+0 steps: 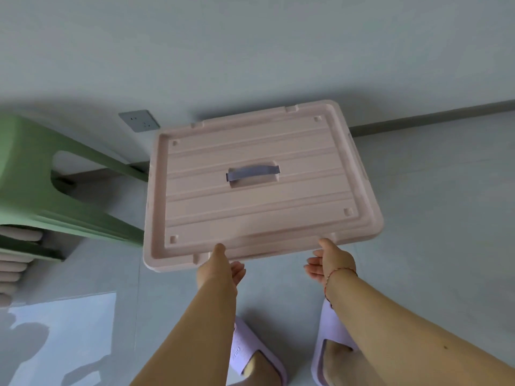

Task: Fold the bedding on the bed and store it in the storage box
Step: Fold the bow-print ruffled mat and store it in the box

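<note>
1. A pale pink rectangular plastic storage-box lid (pixel 259 188), ribbed across its top, fills the middle of the head view, above a grey tiled floor (pixel 432 218) and near the pale wall.
2. A flat lilac strap handle (pixel 253 173) lies across a recess at the lid's centre.
3. The left hand (pixel 221 270) holds the lid's near edge towards its left corner: the thumb lies on top of the rim and the fingers (pixel 238 270) curl beneath it.
4. The right hand (pixel 328 260) grips the same near edge further right, thumb on the rim and fingers (pixel 312 270) curled under; a thin red string bracelet (pixel 338 274) circles its wrist.
5. The box body under the lid is hidden, so I cannot tell whether the lid rests on it.
6. A sage green plastic stool (pixel 41 174) stands to the left, just beside the lid.
7. A grey wall socket (pixel 139 120) sits on the wall behind the lid's far left corner.
8. Two lilac slippers (pixel 331 338) are on the person's feet on the floor below the arms.
</note>
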`<state>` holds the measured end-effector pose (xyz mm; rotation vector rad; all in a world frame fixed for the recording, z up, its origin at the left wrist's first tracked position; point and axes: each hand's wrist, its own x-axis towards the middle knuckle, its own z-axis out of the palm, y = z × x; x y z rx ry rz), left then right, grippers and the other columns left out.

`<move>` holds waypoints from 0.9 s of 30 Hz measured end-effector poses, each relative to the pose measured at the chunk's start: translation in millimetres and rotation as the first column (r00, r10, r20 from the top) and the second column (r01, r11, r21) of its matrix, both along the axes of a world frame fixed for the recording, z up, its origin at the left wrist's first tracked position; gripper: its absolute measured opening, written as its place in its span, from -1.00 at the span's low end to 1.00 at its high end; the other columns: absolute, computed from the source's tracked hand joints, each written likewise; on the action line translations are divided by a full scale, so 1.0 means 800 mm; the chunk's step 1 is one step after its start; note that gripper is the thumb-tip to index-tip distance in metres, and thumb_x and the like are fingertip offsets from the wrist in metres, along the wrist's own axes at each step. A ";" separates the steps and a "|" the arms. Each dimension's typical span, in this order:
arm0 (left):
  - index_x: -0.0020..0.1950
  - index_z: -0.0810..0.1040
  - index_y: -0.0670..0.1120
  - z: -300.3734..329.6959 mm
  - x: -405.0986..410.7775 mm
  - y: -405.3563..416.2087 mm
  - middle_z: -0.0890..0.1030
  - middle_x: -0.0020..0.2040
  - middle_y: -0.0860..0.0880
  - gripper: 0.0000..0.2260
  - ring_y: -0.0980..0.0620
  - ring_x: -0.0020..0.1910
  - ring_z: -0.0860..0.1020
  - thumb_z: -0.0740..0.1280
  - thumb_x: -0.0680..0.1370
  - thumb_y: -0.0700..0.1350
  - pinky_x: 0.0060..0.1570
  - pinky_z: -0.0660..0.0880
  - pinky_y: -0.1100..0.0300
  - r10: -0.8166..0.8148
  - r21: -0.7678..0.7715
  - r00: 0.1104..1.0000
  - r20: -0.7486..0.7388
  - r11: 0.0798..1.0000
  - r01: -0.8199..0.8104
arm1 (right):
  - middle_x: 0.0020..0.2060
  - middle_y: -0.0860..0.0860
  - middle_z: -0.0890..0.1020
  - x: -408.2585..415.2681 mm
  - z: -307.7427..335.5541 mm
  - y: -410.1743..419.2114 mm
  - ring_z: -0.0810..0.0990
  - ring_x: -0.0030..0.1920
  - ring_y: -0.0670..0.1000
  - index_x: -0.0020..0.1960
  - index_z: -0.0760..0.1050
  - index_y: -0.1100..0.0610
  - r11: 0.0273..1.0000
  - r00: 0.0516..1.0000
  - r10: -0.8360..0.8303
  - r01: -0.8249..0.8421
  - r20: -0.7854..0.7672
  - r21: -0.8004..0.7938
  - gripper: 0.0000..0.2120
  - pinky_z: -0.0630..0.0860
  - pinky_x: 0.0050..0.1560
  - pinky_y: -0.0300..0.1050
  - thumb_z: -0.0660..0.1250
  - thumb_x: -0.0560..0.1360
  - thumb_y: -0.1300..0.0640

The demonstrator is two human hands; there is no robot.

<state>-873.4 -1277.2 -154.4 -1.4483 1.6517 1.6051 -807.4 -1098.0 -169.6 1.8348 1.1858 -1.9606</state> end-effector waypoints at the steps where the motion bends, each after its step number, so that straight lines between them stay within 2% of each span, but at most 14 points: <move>1: -0.16 0.47 -0.17 0.000 0.000 -0.002 0.56 -0.29 -0.19 -0.79 -0.11 -0.38 0.52 0.31 0.49 -0.02 -0.28 0.53 0.13 -0.050 -0.088 0.999 -0.003 0.995 0.050 | -0.38 0.15 0.52 -0.002 -0.002 0.002 0.47 -0.44 0.11 -0.15 0.45 0.27 0.998 1.000 0.021 -0.022 0.015 0.056 -0.76 0.49 -0.34 -0.12 0.25 0.54 0.08; 3: -0.18 0.49 -0.20 0.004 -0.006 -0.004 0.51 -0.36 -0.14 -0.73 -0.13 -0.39 0.47 0.29 0.47 0.02 -0.30 0.43 0.13 -0.209 -0.294 0.978 -0.013 0.936 0.196 | -0.38 0.15 0.54 -0.013 0.001 0.007 0.47 -0.46 0.10 -0.17 0.46 0.24 0.954 0.988 0.150 -0.156 0.042 0.257 -0.79 0.46 -0.28 -0.10 0.22 0.51 0.10; 6: -0.17 0.44 -0.17 0.007 -0.025 0.001 0.48 -0.28 -0.11 -0.78 -0.10 -0.35 0.41 0.24 0.52 -0.01 -0.32 0.33 0.13 -0.456 -0.507 0.886 -0.082 0.784 0.357 | -0.28 0.14 0.59 -0.035 0.017 0.015 0.50 -0.27 0.14 -0.19 0.45 0.20 0.748 0.914 0.395 -0.379 0.095 0.545 -0.77 0.37 -0.24 -0.12 0.18 0.53 0.07; 8: 0.01 0.47 -0.08 0.006 -0.042 0.005 0.53 -0.03 -0.09 -0.80 -0.09 -0.12 0.51 0.24 0.55 0.03 -0.15 0.39 0.12 -0.605 -0.600 0.790 -0.101 0.670 0.437 | -0.16 0.07 0.57 -0.054 0.026 0.020 0.50 -0.14 0.12 -0.06 0.46 0.15 0.616 0.850 0.517 -0.453 0.103 0.644 -0.82 0.37 -0.19 -0.12 0.20 0.54 0.04; 10: 0.28 0.44 -0.03 -0.002 -0.060 0.001 0.45 0.27 -0.07 -0.66 -0.11 0.22 0.45 0.24 0.56 0.08 0.09 0.39 0.03 -0.732 -0.677 0.680 -0.049 0.525 0.516 | 0.08 0.07 0.55 -0.071 0.023 0.035 0.50 0.07 0.12 0.17 0.47 0.12 0.400 0.760 0.614 -0.534 0.215 0.745 -0.72 0.48 0.00 -0.03 0.24 0.53 0.01; 12: 0.44 0.32 0.00 -0.009 -0.081 -0.011 0.30 0.45 -0.07 -0.55 -0.12 0.41 0.30 0.21 0.58 0.11 0.33 0.30 -0.06 -0.806 -0.742 0.591 0.030 0.378 0.553 | 0.32 0.08 0.40 -0.088 0.014 0.061 0.36 0.31 0.14 0.38 0.33 0.08 0.154 0.644 0.640 -0.642 0.419 0.751 -0.54 0.39 0.24 0.02 0.23 0.53 -0.05; 14: 0.54 0.14 0.04 -0.016 -0.105 -0.028 0.11 0.56 -0.09 -0.45 -0.12 0.53 0.09 0.14 0.60 0.18 0.48 0.11 -0.11 -0.846 -0.759 0.506 0.168 0.217 0.614 | 0.48 0.08 0.19 -0.104 0.004 0.092 0.17 0.46 0.13 0.50 0.14 0.03 0.016 0.518 0.626 -0.756 0.583 0.655 -0.42 0.25 0.39 0.06 0.15 0.55 -0.14; 16: 0.58 -0.05 0.08 -0.028 -0.126 -0.042 -0.07 0.60 -0.07 -0.38 -0.11 0.57 -0.09 0.03 0.60 0.26 0.51 -0.07 -0.14 -0.849 -0.721 0.425 0.316 0.076 0.689 | 0.54 0.04 -0.01 -0.117 -0.006 0.116 -0.02 0.53 0.11 0.55 -0.04 -0.05 -0.038 0.387 0.625 -0.852 0.678 0.522 -0.36 0.13 0.45 0.14 0.04 0.55 -0.23; 19: 0.58 -0.20 0.13 -0.041 -0.153 -0.034 -0.18 0.60 -0.06 -0.34 -0.11 0.56 -0.19 -0.08 0.57 0.35 0.50 -0.13 -0.19 -0.860 -0.672 0.337 0.383 -0.009 0.740 | 0.55 0.01 -0.16 -0.143 -0.019 0.119 -0.17 0.54 0.10 0.54 -0.20 -0.14 -0.115 0.261 0.642 -0.896 0.721 0.428 -0.34 0.01 0.47 0.23 -0.10 0.54 -0.33; 22: 0.56 -0.25 0.16 -0.048 -0.171 0.003 -0.23 0.59 -0.05 -0.33 -0.12 0.56 -0.22 -0.09 0.55 0.37 0.48 -0.16 -0.22 -0.905 -0.656 0.236 0.354 -0.060 0.753 | 0.54 0.00 -0.22 -0.173 -0.025 0.090 -0.23 0.53 0.13 0.53 -0.26 -0.15 -0.201 0.202 0.697 -0.866 0.688 0.458 -0.33 -0.06 0.48 0.26 -0.13 0.53 -0.35; 24: 0.55 -0.25 0.18 -0.056 -0.179 0.024 -0.24 0.59 -0.05 -0.32 -0.14 0.55 -0.24 -0.07 0.53 0.39 0.47 -0.17 -0.26 -0.922 -0.646 0.176 0.346 -0.098 0.757 | 0.53 0.00 -0.26 -0.189 -0.031 0.074 -0.28 0.52 0.18 0.52 -0.28 -0.18 -0.214 0.170 0.721 -0.868 0.672 0.449 -0.31 -0.11 0.47 0.28 -0.12 0.51 -0.38; 27: 0.53 -0.29 0.22 -0.074 -0.185 0.033 -0.30 0.57 -0.02 -0.30 -0.16 0.54 -0.30 -0.09 0.51 0.43 0.44 -0.21 -0.31 -0.903 -0.620 0.124 0.412 -0.178 0.764 | 0.52 -0.01 -0.30 -0.203 -0.041 0.067 -0.35 0.49 0.23 0.51 -0.29 -0.22 -0.215 0.140 0.719 -0.887 0.681 0.410 -0.28 -0.15 0.45 0.32 -0.11 0.47 -0.43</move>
